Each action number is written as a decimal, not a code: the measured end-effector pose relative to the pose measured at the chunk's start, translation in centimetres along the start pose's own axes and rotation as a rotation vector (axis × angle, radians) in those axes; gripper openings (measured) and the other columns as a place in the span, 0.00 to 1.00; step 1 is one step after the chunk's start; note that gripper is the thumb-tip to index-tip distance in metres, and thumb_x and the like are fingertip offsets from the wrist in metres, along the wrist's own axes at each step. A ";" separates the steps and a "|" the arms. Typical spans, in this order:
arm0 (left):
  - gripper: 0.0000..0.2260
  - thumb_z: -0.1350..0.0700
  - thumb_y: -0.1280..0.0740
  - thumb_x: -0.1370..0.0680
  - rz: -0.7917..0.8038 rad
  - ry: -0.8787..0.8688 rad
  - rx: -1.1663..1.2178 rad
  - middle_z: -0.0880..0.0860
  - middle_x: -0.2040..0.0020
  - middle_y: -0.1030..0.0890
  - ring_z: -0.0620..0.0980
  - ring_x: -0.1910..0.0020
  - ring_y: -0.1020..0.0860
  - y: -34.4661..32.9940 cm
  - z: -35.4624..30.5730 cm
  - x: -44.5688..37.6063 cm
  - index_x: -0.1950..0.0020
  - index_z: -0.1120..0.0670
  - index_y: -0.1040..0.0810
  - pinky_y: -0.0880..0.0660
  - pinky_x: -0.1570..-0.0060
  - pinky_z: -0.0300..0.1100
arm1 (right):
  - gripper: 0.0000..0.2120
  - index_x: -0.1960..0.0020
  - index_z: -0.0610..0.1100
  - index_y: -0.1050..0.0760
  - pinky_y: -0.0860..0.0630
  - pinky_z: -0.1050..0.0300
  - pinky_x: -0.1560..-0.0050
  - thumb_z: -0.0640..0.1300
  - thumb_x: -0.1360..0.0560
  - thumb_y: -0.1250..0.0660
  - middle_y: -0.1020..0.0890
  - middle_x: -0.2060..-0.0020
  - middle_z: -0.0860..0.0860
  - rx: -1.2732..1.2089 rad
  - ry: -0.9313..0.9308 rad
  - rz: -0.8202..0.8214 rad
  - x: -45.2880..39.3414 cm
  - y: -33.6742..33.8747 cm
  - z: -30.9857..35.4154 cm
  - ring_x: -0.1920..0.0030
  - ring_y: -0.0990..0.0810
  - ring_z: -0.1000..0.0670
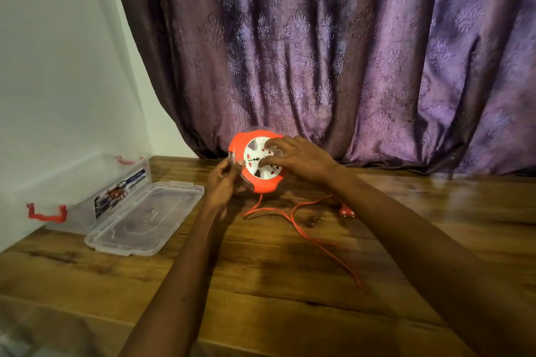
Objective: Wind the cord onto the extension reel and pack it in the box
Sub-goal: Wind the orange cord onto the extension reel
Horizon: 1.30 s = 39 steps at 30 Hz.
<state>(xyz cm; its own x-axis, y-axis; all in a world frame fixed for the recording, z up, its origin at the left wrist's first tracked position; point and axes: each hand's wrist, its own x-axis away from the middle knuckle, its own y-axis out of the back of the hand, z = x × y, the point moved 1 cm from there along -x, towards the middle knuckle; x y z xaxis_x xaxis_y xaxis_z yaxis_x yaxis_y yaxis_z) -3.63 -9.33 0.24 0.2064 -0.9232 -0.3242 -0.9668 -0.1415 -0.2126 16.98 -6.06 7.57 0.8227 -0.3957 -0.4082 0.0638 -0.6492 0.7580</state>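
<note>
The extension reel (255, 162) stands on the table (290, 284); cord (301, 229) lies before it, box (84, 197) and lid (145, 219) left.

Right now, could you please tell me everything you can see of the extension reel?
The extension reel is a round orange plastic housing with a white socket face carrying dark pin holes and small red parts. It stands upright on edge on the wooden table, face toward the camera. The left hand grips its left rim; the right hand has fingers curled on the white face. An orange cord hangs from its bottom and trails loose over the table to a plug.
</note>
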 end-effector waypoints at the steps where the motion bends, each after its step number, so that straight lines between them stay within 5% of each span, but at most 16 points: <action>1: 0.04 0.56 0.32 0.19 0.026 0.012 -0.013 0.44 0.65 0.17 0.42 0.69 0.19 0.2 0.0 0.0 0.45 0.53 0.20 0.21 0.70 0.37 | 0.27 0.34 0.59 0.26 0.28 0.50 0.47 0.44 0.27 0.51 0.26 0.32 0.45 0.070 0.050 -0.001 0.1 0.3 -0.1 0.39 0.24 0.42; 8: 0.05 0.55 0.31 0.20 0.147 0.088 -0.075 0.45 0.59 0.14 0.43 0.65 0.18 0.2 0.2 0.2 0.45 0.48 0.17 0.20 0.69 0.39 | 0.23 0.31 0.64 0.33 0.31 0.50 0.45 0.43 0.21 0.42 0.31 0.28 0.45 0.276 0.306 0.116 0.5 0.9 -0.1 0.36 0.26 0.44; 14: 0.06 0.54 0.30 0.21 0.156 0.071 -0.030 0.48 0.56 0.13 0.45 0.63 0.16 -0.3 0.3 0.5 0.45 0.46 0.16 0.21 0.69 0.38 | 0.21 0.35 0.66 0.28 0.27 0.51 0.49 0.45 0.23 0.36 0.24 0.33 0.45 0.404 0.319 0.015 1.3 0.7 0.0 0.43 0.21 0.45; 20: 0.11 0.55 0.28 0.22 0.125 0.033 0.095 0.53 0.45 0.14 0.52 0.51 0.15 -1.2 0.4 0.5 0.39 0.49 0.18 0.18 0.60 0.45 | 0.27 0.28 0.63 0.35 0.30 0.47 0.48 0.57 0.26 0.36 0.19 0.49 0.47 0.184 -0.113 -0.006 0.4 0.2 0.9 0.47 0.23 0.42; 23: 0.14 0.54 0.27 0.23 0.093 0.017 0.187 0.59 0.46 0.17 0.57 0.56 0.20 -2.0 0.8 0.7 0.39 0.53 0.18 0.23 0.60 0.47 | 0.29 0.31 0.63 0.34 0.28 0.48 0.47 0.64 0.31 0.36 0.16 0.49 0.47 -0.030 -0.406 -0.086 -0.2 -0.2 1.7 0.46 0.20 0.41; 26: 0.13 0.54 0.26 0.24 0.063 -0.025 0.222 0.59 0.56 0.23 0.50 0.63 0.29 -2.5 1.3 0.7 0.41 0.55 0.19 0.31 0.62 0.45 | 0.32 0.37 0.62 0.33 0.25 0.49 0.50 0.71 0.38 0.35 0.15 0.50 0.46 -0.416 -0.845 -0.143 -1.1 -0.5 2.9 0.48 0.18 0.41; 28: 0.11 0.54 0.26 0.24 0.040 -0.078 0.166 0.56 0.56 0.20 0.50 0.64 0.25 -2.7 1.5 0.6 0.43 0.52 0.18 0.26 0.62 0.46 | 0.32 0.42 0.56 0.28 0.25 0.51 0.52 0.71 0.40 0.32 0.16 0.52 0.47 -0.798 -1.124 -0.170 -1.8 -0.7 3.4 0.53 0.18 0.45; 30: 0.14 0.54 0.25 0.24 0.000 -0.107 0.119 0.54 0.50 0.17 0.49 0.59 0.19 -2.6 1.8 0.5 0.40 0.56 0.19 0.21 0.61 0.45 | 0.25 0.51 0.46 0.22 0.24 0.57 0.65 0.64 0.37 0.27 0.15 0.59 0.47 -1.324 -1.288 -0.264 -2.5 -1.3 3.7 0.65 0.19 0.49; 32: 0.19 0.55 0.25 0.25 -0.025 -0.086 0.133 0.54 0.54 0.23 0.46 0.64 0.23 -2.6 2.2 0.3 0.40 0.63 0.24 0.24 0.66 0.40 | 0.21 0.57 0.42 0.21 0.36 0.65 0.79 0.61 0.34 0.26 0.15 0.66 0.42 -1.635 -1.397 -0.273 -2.8 -2.2 3.9 0.80 0.29 0.53; 36: 0.08 0.56 0.26 0.23 -0.039 -0.068 0.127 0.57 0.58 0.29 0.46 0.64 0.32 -2.1 2.5 -0.2 0.49 0.58 0.22 0.34 0.63 0.39 | 0.21 0.60 0.42 0.21 0.38 0.65 0.80 0.61 0.27 0.31 0.15 0.68 0.43 -1.594 -1.305 -0.227 -2.1 -3.3 3.6 0.82 0.33 0.54; 39: 0.15 0.54 0.28 0.22 -0.114 -0.073 0.098 0.59 0.54 0.21 0.47 0.65 0.25 -1.2 2.2 -0.5 0.42 0.63 0.22 0.28 0.72 0.38 | 0.16 0.60 0.46 0.20 0.23 0.53 0.62 0.58 0.25 0.33 0.14 0.63 0.47 -1.060 -1.082 -0.196 -1.0 -3.5 2.0 0.66 0.18 0.47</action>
<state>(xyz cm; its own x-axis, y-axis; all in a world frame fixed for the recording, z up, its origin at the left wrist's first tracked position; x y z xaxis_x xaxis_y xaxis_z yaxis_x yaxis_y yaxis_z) -2.20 -7.86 -1.36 0.3281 -0.8743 -0.3576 -0.9177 -0.2053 -0.3400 14.75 -4.72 4.31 -0.0110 -0.9367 -0.3499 0.8684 -0.1825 0.4611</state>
